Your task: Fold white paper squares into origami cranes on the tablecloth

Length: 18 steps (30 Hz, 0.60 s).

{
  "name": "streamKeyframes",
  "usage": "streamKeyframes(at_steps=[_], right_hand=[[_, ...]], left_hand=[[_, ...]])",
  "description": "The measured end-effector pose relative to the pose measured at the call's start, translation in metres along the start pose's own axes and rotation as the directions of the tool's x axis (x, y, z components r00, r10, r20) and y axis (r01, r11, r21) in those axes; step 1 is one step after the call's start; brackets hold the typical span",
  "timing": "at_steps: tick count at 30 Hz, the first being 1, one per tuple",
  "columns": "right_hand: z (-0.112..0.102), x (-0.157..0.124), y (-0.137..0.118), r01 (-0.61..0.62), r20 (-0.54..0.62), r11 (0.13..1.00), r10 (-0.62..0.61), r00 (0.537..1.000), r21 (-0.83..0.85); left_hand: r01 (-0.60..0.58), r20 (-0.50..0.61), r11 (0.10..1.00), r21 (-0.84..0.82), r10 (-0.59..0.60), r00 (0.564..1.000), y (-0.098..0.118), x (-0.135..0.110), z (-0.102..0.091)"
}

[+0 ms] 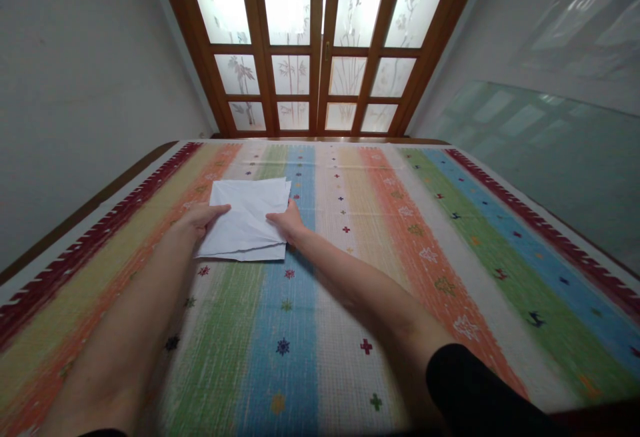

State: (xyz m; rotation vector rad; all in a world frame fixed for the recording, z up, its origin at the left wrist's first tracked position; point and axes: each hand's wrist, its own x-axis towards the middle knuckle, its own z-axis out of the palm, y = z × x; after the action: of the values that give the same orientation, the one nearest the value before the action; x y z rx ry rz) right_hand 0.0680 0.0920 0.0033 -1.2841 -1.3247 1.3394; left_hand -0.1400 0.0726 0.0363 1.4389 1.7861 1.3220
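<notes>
White paper [245, 217] in a stack of what looks like more than one sheet is held between my two hands, over the left half of the striped cloth. Its lower edge is uneven, with one layer showing below another, and the top face is slightly creased. My left hand [203, 218] grips the left edge, thumb on top and fingers hidden beneath. At the right edge, my right hand [289, 221] pinches the paper the same way, its thumb lying on the top face. Whether the paper touches the cloth cannot be made out.
A table under a colourful striped tablecloth [345, 290] stretches out in front of me. Beyond its far edge stand wooden doors [320, 57] with frosted glass panes. A wall [75, 77] rises on the left, and a glass panel [545, 157] leans along the right wall.
</notes>
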Motion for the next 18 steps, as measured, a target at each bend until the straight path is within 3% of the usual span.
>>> streamKeyframes(at_steps=[2, 4, 6, 8, 12, 16, 18], right_hand=[[-0.003, -0.001, -0.005, 0.095, -0.010, 0.995, -0.095, 0.995, -0.014], [-0.009, -0.001, -0.016, 0.259, -0.029, 0.964, -0.261, 0.965, -0.059], [-0.015, -0.001, -0.028, 0.413, -0.015, 0.908, -0.415, 0.910, -0.076], [-0.020, 0.000, -0.039, 0.500, 0.031, 0.863, -0.499, 0.866, -0.068], [-0.026, 0.001, -0.041, 0.530, 0.077, 0.848, -0.530, 0.844, 0.022], [-0.028, 0.000, -0.028, 0.450, 0.098, 0.891, -0.453, 0.886, 0.049], [-0.027, -0.001, -0.024, 0.403, 0.083, 0.915, -0.402, 0.912, 0.004]], left_hand=[[0.114, 0.017, 0.991, -0.072, -0.113, 0.993, 0.011, -0.002, -0.001], [0.155, -0.032, 0.970, -0.188, -0.163, 0.986, 0.024, -0.003, -0.005], [0.081, -0.128, 0.924, -0.374, -0.139, 0.982, 0.035, -0.003, -0.011], [-0.007, -0.151, 0.879, -0.477, -0.074, 0.986, 0.042, -0.004, -0.017], [0.004, -0.085, 0.877, -0.480, -0.051, 0.995, 0.036, -0.010, -0.021], [0.072, -0.050, 0.920, -0.384, -0.099, 0.994, 0.022, -0.014, -0.013], [0.095, -0.084, 0.943, -0.319, -0.128, 0.988, 0.021, -0.014, -0.011]])
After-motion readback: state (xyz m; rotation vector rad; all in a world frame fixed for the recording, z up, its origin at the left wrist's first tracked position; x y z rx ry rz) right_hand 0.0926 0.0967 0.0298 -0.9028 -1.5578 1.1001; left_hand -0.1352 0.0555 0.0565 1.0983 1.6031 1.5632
